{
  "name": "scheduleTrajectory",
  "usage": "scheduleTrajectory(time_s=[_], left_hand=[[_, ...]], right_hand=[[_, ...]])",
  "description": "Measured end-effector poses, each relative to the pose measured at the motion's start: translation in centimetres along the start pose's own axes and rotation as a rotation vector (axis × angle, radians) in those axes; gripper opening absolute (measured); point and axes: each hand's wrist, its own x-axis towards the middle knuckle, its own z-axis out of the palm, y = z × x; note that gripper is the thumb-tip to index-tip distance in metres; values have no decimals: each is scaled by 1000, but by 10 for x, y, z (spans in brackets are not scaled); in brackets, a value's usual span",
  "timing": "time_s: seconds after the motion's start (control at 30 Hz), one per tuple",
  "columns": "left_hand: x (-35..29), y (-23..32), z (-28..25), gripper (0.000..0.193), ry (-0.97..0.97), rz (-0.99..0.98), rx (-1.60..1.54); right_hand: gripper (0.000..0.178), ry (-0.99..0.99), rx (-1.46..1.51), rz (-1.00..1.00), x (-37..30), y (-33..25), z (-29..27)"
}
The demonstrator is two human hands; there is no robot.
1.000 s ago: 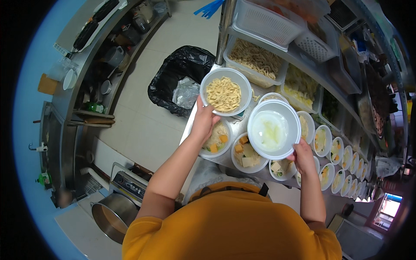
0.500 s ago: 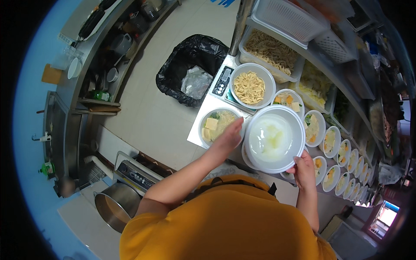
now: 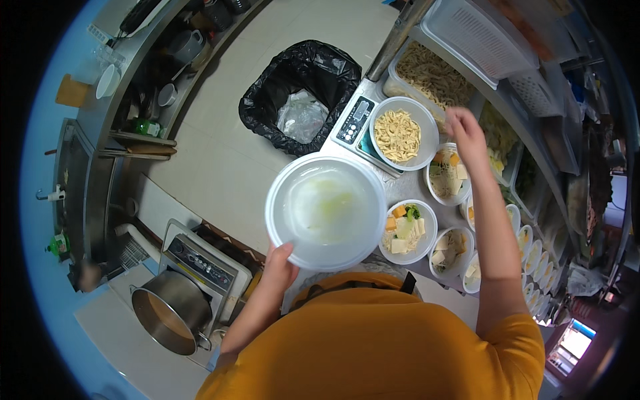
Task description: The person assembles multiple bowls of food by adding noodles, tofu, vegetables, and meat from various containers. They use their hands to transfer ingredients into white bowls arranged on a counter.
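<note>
My left hand (image 3: 280, 270) grips the near rim of a large translucent white plastic bowl (image 3: 327, 213), thumb over the edge. Only a faint yellow-green tint shows inside it. My right hand (image 3: 467, 133) is raised beside a plastic tub of brownish shreds (image 3: 427, 77), fingers curled together and slightly blurred; what they hold, if anything, is hidden. Just left of that hand, a round bowl of pale yellow strips (image 3: 403, 133) rests on a digital scale (image 3: 353, 120). Food bowls with noodles, greens and pale cubes stand below, among them one bowl (image 3: 408, 230) right beside the large bowl.
A black-lined bin (image 3: 300, 93) stands on the floor beyond the counter's left edge. Several filled bowls (image 3: 533, 257) run away to the right. Above the tubs, a shelf carries white baskets (image 3: 477, 37). A steel pot (image 3: 170, 313) sits at lower left beside a control panel.
The large bowl has moved left and is now in my left hand instead of my right, uncovering a food bowl. My right hand has gone up to the tub of shreds.
</note>
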Motion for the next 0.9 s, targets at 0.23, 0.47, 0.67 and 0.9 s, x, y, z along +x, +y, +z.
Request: scheduleTrajectory(time_s=[0.23,0.47,0.67,0.9], left_hand=[[-26,-3,2,79,238,185,72],[-41,-17,-3,77,326,286,35],[-32,-15,7,77,249,266,-3],[-21,-11,9,76,207,250,17]], right_hand=[[47,71,-725,-407,158,52,39],[43,-210,-656,-1,179,29,40],[28,148,65,46,159,62,5],[27,338,715,244,104,38,-19]])
